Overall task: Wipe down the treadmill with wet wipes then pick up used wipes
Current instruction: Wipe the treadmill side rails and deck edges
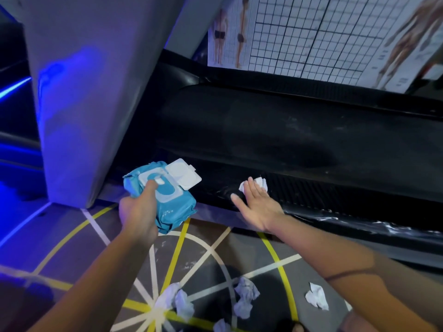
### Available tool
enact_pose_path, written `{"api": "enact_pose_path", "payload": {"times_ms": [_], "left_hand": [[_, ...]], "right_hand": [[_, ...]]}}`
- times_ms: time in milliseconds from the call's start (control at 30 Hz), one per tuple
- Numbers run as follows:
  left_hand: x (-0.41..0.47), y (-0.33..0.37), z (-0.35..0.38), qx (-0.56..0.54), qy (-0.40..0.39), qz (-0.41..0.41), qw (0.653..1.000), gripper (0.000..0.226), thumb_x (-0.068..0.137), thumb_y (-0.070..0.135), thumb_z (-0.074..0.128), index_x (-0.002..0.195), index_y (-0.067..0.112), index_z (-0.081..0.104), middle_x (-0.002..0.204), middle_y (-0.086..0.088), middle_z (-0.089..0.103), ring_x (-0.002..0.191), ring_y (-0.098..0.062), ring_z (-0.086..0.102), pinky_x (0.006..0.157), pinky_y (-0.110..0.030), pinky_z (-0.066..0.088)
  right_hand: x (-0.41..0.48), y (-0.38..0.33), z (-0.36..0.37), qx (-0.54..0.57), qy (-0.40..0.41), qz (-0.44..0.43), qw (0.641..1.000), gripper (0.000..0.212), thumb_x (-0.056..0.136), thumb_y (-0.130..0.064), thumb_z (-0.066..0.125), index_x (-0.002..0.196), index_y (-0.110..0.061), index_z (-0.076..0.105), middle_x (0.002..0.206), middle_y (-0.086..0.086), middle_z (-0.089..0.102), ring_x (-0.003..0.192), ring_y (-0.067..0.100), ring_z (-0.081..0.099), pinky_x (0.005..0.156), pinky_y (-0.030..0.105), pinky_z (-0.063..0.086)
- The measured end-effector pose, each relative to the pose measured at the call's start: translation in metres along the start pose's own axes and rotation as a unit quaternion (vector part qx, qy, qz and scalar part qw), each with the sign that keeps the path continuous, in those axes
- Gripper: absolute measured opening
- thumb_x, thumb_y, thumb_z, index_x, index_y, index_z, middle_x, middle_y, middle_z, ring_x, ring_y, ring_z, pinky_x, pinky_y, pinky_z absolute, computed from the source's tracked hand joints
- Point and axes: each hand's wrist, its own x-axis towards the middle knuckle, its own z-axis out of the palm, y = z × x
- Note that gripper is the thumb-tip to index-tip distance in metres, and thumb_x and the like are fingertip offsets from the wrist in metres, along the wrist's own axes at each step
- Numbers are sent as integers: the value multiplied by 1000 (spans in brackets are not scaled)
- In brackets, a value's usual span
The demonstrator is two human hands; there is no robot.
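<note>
Fingers (251, 188) sat just beyond the crumpled wipes (244, 298) I saw littering the floor (72, 236), awaiting pickup. My left hand (137, 214) gripped the wipe pack (172, 207), lid open for another sheet. My right hand (257, 204) pressed flat, fingers straight, on a wipe (261, 182) against the treadmill (287, 135) edge.

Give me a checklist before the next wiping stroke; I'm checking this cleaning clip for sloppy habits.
1. wipe lies under the right hand, against the treadmill: ok.
2. Right hand's fingers straight, pressing flat: ok.
3. left hand grips the wipe pack: ok.
4. The pack's lid closed: not ok, it stands open.
5. used wipes off the floor: not ok, several lie crumpled there.
6. Wipe wet enough: cannot tell.
</note>
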Motion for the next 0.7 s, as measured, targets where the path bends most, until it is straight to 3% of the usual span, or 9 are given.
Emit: {"api": "enact_pose_path", "payload": {"times_ms": [200,367,467,533,567,600,700], "left_hand": [[5,4,-7,-4,6,-8,1000,43,86,26,80,119,3,66,104,-15,77,80,-34,78,74,-62,61],[0,3,-1,-14,-9,-5,1000,36,89,23,78,117,4,65,103,-15,77,81,-34,78,76,-61,62],[-4,2,5,-10,-20,0,1000,28,91,23,77,109,6,64,101,-14,77,82,-31,78,78,-55,63],[-5,1,8,-11,-25,3,1000,22,91,24,77,101,8,65,101,-15,77,82,-32,78,79,-55,63],[-5,1,9,-12,-26,3,1000,23,91,25,77,103,8,66,102,-15,77,83,-32,78,79,-56,63],[-5,0,10,-10,-27,2,1000,26,90,26,78,105,8,67,102,-14,78,83,-32,78,80,-57,63],[-5,-1,9,1,-25,3,1000,21,91,26,77,101,10,66,101,-13,77,84,-32,78,81,-57,62]], "right_hand": [[55,6,-23,-9,-29,73,997,90,97,-73,5,160,-10,-8,167,7,-18,154,22,-17,125,41,-6],[51,18,-27,19,-3,37,999,79,103,-63,11,161,-10,2,169,8,-7,156,19,-8,127,38,-2],[38,40,-37,25,43,25,998,62,108,-47,19,160,-14,21,168,8,15,155,20,11,126,39,9],[27,48,-46,25,70,33,997,53,104,-48,26,147,-23,46,156,8,43,142,28,41,116,42,32],[22,50,-49,-3,66,24,998,50,103,-49,26,141,-27,50,151,6,49,135,29,47,110,42,39],[19,48,-49,-52,36,5,998,50,105,-45,25,144,-25,48,154,6,45,138,29,44,111,43,37],[24,41,-37,-138,-18,-17,990,54,109,-29,17,159,-8,23,168,9,14,155,23,10,124,44,16]]}}
